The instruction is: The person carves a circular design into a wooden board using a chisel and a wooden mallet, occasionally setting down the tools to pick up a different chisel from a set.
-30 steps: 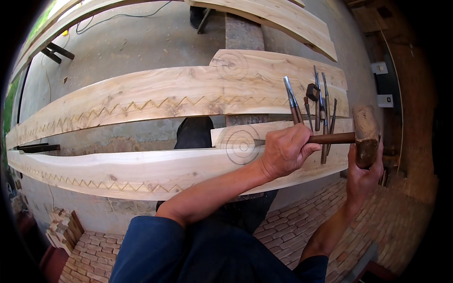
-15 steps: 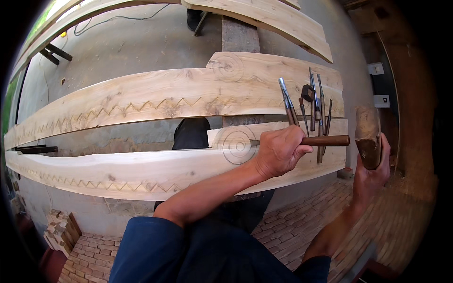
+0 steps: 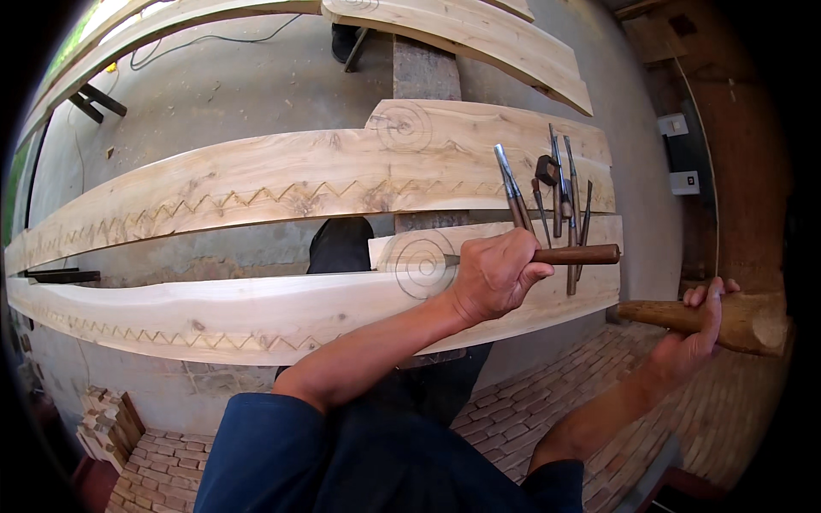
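My left hand (image 3: 500, 274) grips a chisel (image 3: 586, 255) lying nearly level, its metal end on concentric circles (image 3: 419, 265) drawn on the near pale plank (image 3: 197, 303). My right hand (image 3: 693, 346) holds a wooden mallet (image 3: 753, 325) out past the plank's right end, handle pointing left. Several chisels and gouges (image 3: 571, 197) with steel blades and wooden handles lie across the right part of the planks, beside a dark hexagonal block (image 3: 546, 169). The middle plank (image 3: 214, 178) carries carved zigzag lines and another drawn circle; the near plank has a similar zigzag.
More long planks (image 3: 462, 34) lie across the top, over dark supports (image 3: 94, 103) and a concrete floor (image 3: 214, 85) with a cable. A dark shoe or foot (image 3: 346, 38) shows beside them. A stack of wood blocks (image 3: 107, 423) stands lower left; brown boards (image 3: 740, 214) line the right.
My right hand has moved the mallet away from the chisel's handle end, outward and down to the right, turning it sideways. My left hand still holds the chisel at the circles.
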